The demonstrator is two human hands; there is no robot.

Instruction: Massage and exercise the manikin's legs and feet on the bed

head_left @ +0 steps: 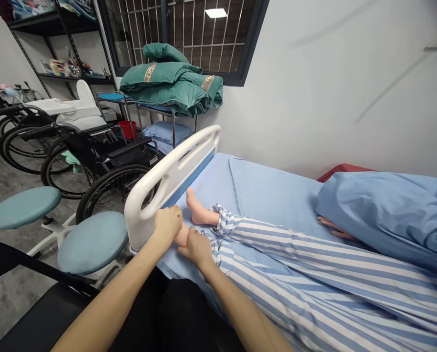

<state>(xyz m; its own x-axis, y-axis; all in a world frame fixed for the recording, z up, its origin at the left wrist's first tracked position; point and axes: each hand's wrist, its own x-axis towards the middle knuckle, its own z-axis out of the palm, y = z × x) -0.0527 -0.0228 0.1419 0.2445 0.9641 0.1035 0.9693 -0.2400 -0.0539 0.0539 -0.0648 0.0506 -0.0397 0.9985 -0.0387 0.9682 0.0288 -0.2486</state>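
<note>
Near foot (181, 236): lying at seven o'clock from view centre. Left hand (169, 221): fingers clamping over its toe end. Right hand (198, 248): fingers wrapping its ankle. Far foot (201, 212): resting at two o'clock from it. White footboard (174, 178): standing at twelve.

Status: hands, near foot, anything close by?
Left hand wrapped over near foot. Right hand clasps it beside striped cuff. White footboard close beyond left hand.
</note>
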